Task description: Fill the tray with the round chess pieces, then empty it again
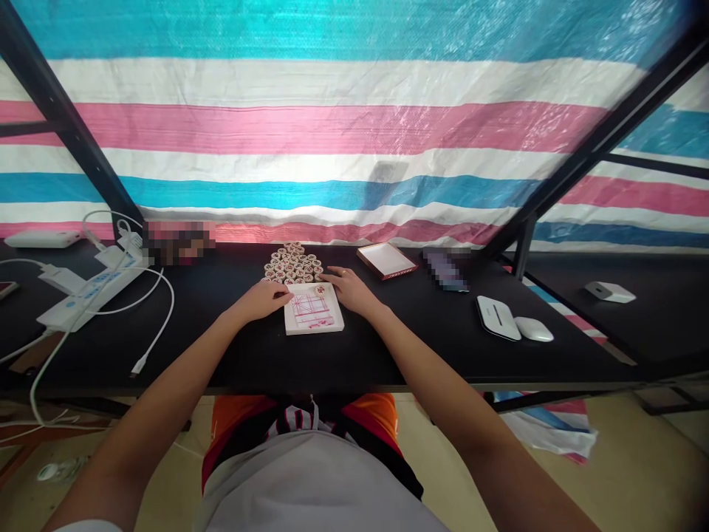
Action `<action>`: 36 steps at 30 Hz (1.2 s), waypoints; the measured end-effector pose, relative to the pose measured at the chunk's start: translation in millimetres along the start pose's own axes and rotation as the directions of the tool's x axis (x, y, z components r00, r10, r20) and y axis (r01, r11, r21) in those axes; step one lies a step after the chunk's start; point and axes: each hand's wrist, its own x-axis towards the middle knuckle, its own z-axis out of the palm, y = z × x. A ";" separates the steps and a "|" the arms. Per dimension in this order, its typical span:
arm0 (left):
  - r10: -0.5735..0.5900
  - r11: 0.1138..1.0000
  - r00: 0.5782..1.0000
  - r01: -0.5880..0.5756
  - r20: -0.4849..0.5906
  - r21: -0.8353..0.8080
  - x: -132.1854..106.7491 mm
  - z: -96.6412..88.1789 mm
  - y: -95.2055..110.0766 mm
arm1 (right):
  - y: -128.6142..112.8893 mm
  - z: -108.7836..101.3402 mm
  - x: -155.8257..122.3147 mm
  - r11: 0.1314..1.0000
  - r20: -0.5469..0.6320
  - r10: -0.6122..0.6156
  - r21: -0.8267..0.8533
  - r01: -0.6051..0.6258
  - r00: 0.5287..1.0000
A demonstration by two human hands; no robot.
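A shallow white box (295, 328) rests on the black desk, with a paper printed with red lines (310, 310) inside it. One round Chinese chess piece (320, 290) with a red character lies at the box's far right corner. Just beyond the box, many more Chinese chess pieces (293, 262) are gathered in a close cluster. My left hand (263, 301) has its fingers curled together at the box's left edge. On the other side, my right hand (350, 290) reaches past the right edge, its fingers stretched out beside the nearest pieces.
The box lid (386, 261) lies to the right, then a blurred phone (444, 270), a white flat device (498, 318) and a white mouse (534, 329). A power strip (91, 292) with white cables occupies the left. Striped plastic sheeting (332, 125) hangs behind the desk (233, 362).
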 end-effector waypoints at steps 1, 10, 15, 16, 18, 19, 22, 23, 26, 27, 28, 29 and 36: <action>0.002 1.000 1.000 -0.002 0.000 0.003 0.1 0.1 -0.4 | -0.6 -1.2 -0.2 1.000 -0.018 0.025 0.011 -0.024 1.000; -0.006 1.000 1.000 0.006 0.005 0.005 -0.1 -1.2 0.0 | 4.4 -7.5 -3.8 0.984 -0.139 0.177 0.056 -0.171 0.974; 0.006 1.000 1.000 -0.006 -0.007 -0.008 0.0 -0.4 -1.9 | -3.1 -15.4 -5.6 0.982 -0.187 0.174 0.108 -0.156 0.967; 0.005 1.000 1.000 -0.005 -0.008 -0.009 0.0 -0.1 -2.3 | -6.7 -18.4 -6.3 0.982 -0.221 0.158 0.134 -0.131 0.962; 0.004 1.000 1.000 -0.004 -0.006 -0.006 0.1 0.4 -2.5 | -16.1 -24.3 -7.9 0.983 -0.270 0.061 0.181 -0.012 0.961; 0.005 1.000 1.000 -0.005 -0.004 -0.005 0.1 0.5 -2.3 | -21.4 -26.5 -8.7 0.976 -0.256 -0.016 0.206 0.070 0.967; 0.009 1.000 1.000 -0.009 -0.004 0.003 -0.1 0.4 -1.0 | -36.3 -28.6 -10.3 0.946 -0.201 -0.163 0.246 0.211 0.966; 0.009 1.000 1.000 -0.009 -0.004 0.005 -0.2 0.3 -0.4 | -39.6 -27.9 -10.5 0.939 -0.176 -0.182 0.260 0.224 0.967; 0.004 1.000 1.000 -0.004 0.000 0.004 -0.3 -0.1 0.7 | -42.0 -23.4 -9.9 0.933 -0.111 -0.169 0.303 0.195 0.979; 0.001 1.000 1.000 -0.001 0.000 0.002 -0.3 -0.2 0.8 | -40.5 -21.8 -9.5 0.935 -0.095 -0.154 0.309 0.176 0.984; -0.001 1.000 1.000 0.001 0.001 0.001 -0.2 -0.1 0.8 | -38.4 -20.2 -9.1 0.938 -0.083 -0.139 0.309 0.158 0.987; -0.002 1.000 1.000 0.002 0.001 0.002 0.0 -0.1 0.8 | -36.1 -18.7 -8.6 0.941 -0.074 -0.127 0.305 0.144 0.989; -0.002 1.000 1.000 0.002 0.000 0.008 0.1 -0.2 2.1 | -31.3 -14.3 -6.3 0.937 -0.041 -0.202 0.284 0.205 0.979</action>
